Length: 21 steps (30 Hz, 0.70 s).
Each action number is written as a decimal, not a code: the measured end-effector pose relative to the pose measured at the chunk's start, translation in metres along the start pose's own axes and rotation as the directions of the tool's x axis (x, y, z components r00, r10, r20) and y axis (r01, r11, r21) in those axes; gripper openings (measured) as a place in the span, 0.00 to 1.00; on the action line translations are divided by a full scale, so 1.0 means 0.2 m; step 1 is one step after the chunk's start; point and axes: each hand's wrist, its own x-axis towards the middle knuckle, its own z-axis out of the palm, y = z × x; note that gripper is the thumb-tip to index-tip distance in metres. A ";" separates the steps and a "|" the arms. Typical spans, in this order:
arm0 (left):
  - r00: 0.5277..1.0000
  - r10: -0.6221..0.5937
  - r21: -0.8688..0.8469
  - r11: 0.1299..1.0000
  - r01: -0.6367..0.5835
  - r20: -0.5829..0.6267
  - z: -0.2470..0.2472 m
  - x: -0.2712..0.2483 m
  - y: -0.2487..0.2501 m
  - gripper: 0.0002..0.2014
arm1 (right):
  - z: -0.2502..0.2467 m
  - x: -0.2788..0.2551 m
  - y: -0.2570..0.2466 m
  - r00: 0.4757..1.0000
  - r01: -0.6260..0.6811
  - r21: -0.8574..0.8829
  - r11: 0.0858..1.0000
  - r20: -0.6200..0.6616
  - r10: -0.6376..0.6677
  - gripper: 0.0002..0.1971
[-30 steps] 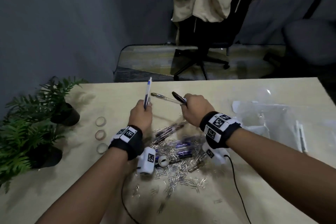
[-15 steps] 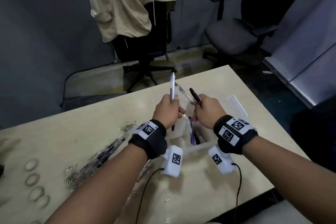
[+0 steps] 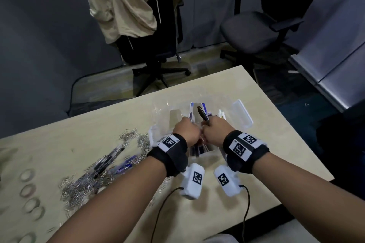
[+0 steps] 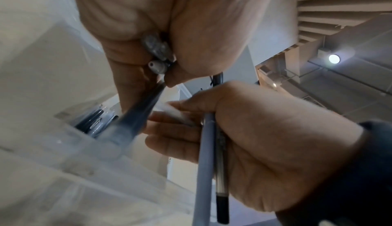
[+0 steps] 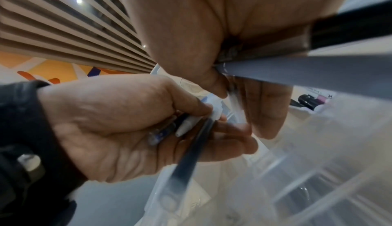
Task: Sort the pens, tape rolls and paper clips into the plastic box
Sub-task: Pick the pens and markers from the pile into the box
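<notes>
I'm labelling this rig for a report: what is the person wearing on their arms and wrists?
Both forearms are bare, with no sleeves. Each wrist carries a black band with white square-patterned marker tags. A white camera block, also tagged, hangs under each wrist, trailing a thin black cable.

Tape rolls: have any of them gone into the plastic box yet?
No: in the head view the tape rolls lie in a row on the table at far left, well apart from the plastic box.
</notes>
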 end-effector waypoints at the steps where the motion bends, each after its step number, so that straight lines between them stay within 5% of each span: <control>1: 1.000 -0.012 0.016 1.000 0.012 -0.007 0.00 0.00 0.01 0.15 | -0.01 0.00 -0.01 1.000 -0.001 -0.011 1.000 0.010 0.001 0.11; 12: 1.000 -0.008 -0.057 0.998 0.007 -0.025 -0.01 0.02 0.03 0.15 | -0.09 0.03 -0.03 0.988 0.024 0.193 0.981 -0.154 0.006 0.14; 18: 0.995 -0.098 -0.241 0.965 0.103 0.030 -0.01 0.05 0.03 0.10 | -0.09 0.03 -0.04 0.997 -0.064 0.312 0.948 -0.018 0.073 0.12; 21: 0.986 -0.127 -0.305 0.940 0.155 0.108 0.02 0.07 0.02 0.21 | -0.05 0.10 0.01 0.998 -0.058 0.359 0.931 0.022 0.053 0.18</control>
